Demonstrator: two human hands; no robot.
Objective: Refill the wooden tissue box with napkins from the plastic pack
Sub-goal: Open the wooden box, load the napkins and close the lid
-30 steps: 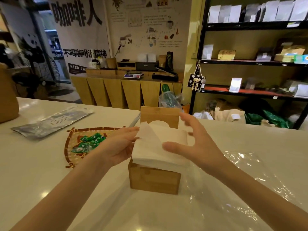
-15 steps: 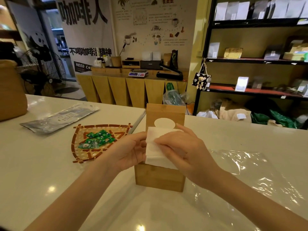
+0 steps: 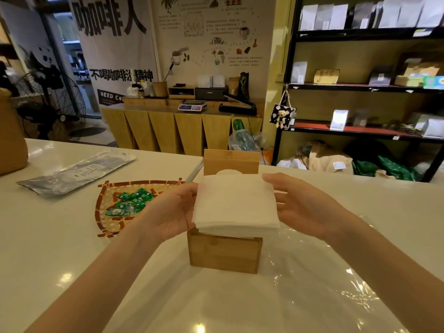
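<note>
A square wooden tissue box (image 3: 224,254) stands on the white counter in front of me, its lid (image 3: 230,162) tipped up behind it with an oval slot. A flat white stack of napkins (image 3: 236,204) rests on the box's open top, wider than the opening. My left hand (image 3: 168,212) grips the stack's left edge. My right hand (image 3: 305,204) holds the right edge, fingers spread along it. The clear plastic pack (image 3: 319,280) lies flattened on the counter under and right of the box.
A woven tray (image 3: 108,210) with green wrapped sweets lies left of the box. A grey foil pouch (image 3: 77,171) lies further left, beside a brown container (image 3: 12,143) at the edge. Dark shelves (image 3: 360,87) stand beyond the counter.
My right hand has come off the top of the napkins and moved to their right edge. The stack now lies flat and square over the box opening.
</note>
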